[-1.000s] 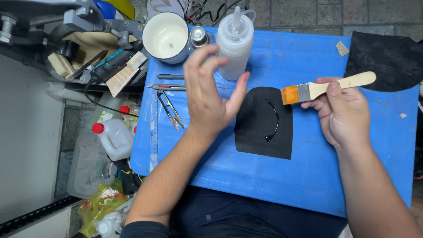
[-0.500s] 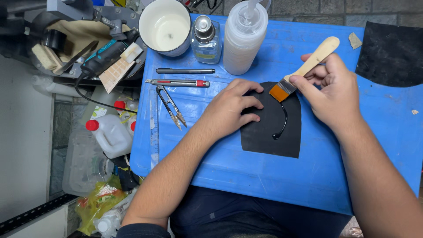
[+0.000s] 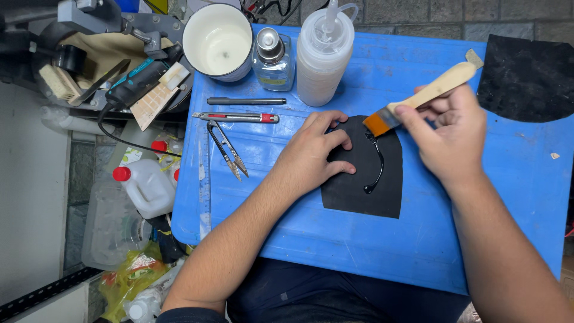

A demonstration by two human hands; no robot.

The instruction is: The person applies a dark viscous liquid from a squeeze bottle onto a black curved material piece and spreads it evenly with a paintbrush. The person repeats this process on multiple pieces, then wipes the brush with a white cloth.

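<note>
Fingers (image 3: 418,113) of right hand (image 3: 448,140) pinch wooden brush (image 3: 418,98); orange bristles now touch top of black piece (image 3: 365,173), at start of shiny glue line (image 3: 378,164); moment ago brush was held off to side, so spreading looks just begun; left hand (image 3: 314,152) has come down from air, now flat, fingers spread wide, pressing black piece onto blue bench (image 3: 269,221); right wrist bent, forearm comes in from lower right; left forearm from below; squeeze bottle (image 3: 324,57) stands behind.
</note>
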